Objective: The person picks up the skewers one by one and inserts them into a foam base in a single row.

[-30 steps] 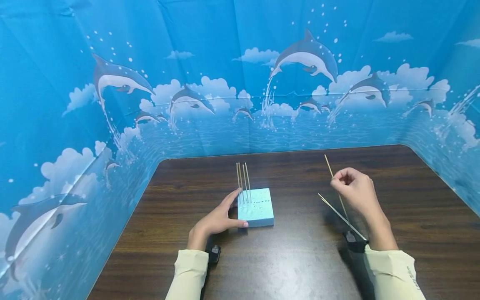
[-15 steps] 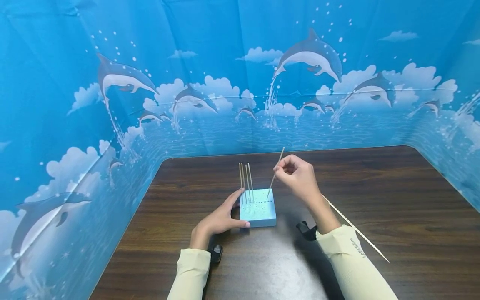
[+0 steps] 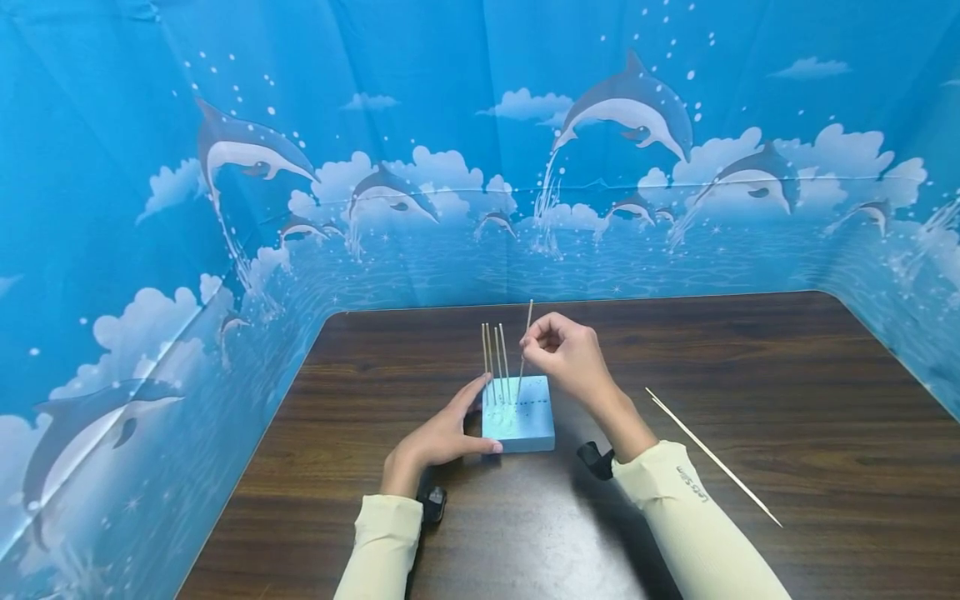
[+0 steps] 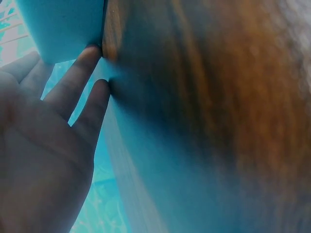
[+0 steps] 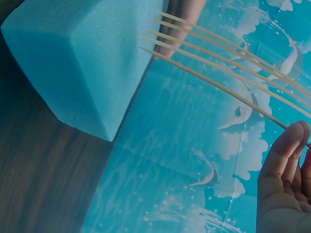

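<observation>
Now right hand [image 3: 567, 358] pinches thin wooden skewer [image 3: 524, 350] at square blue foam block [image 3: 519, 423]; left hand [image 3: 438, 437], fingers straight, steadies block's left side on woodgrain surface [image 3: 750, 350].

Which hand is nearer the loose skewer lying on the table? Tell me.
Right. The right hand is over the foam block, left of the loose skewer; the left hand is farther, at the block's left side.

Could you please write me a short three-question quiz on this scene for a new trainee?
1. True or false: the right hand pinches a stick whose tip meets the foam block.
2. What does the left hand do? A) steadies the block B) lifts a stick
3. Where do the spare sticks lie?

Key: 1 true. 2 A. 3 On the table, to the right of the right arm.
</observation>
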`<state>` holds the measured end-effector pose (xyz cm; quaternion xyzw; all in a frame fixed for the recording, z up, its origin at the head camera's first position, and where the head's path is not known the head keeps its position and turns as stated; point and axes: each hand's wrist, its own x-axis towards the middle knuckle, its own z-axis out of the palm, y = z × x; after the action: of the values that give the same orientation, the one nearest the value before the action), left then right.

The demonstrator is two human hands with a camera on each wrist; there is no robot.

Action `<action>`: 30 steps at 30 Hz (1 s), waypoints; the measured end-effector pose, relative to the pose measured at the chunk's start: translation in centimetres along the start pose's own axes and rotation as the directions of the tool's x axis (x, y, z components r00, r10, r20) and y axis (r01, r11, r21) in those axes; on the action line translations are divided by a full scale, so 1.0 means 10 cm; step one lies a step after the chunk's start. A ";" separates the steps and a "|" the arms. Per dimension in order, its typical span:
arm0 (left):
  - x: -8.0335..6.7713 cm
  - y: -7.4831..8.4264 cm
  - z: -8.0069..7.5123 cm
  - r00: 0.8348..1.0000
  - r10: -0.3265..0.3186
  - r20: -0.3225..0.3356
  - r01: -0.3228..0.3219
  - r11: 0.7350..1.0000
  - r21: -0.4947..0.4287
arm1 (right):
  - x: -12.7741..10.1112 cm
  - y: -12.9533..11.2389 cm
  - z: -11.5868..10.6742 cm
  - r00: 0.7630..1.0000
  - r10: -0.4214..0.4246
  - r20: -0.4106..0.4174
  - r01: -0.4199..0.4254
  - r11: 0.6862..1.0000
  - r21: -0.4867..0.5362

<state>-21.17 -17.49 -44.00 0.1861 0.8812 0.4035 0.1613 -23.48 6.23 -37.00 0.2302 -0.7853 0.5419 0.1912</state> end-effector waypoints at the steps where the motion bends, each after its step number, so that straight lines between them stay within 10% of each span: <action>1: 0.00 0.00 0.00 1.000 -0.001 0.001 0.001 1.000 0.003 | 0.00 0.00 0.00 1.000 -0.002 0.002 0.002 1.000 0.000; 30: 0.02 -0.01 0.00 1.000 -0.030 -0.001 0.030 1.000 -0.008 | -0.11 0.17 0.18 0.996 -0.012 0.088 0.013 1.000 -0.008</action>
<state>-21.34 -17.42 -44.10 0.1720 0.8823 0.4047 0.1677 -23.65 5.25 -39.52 0.2581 -0.7938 0.5267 0.1607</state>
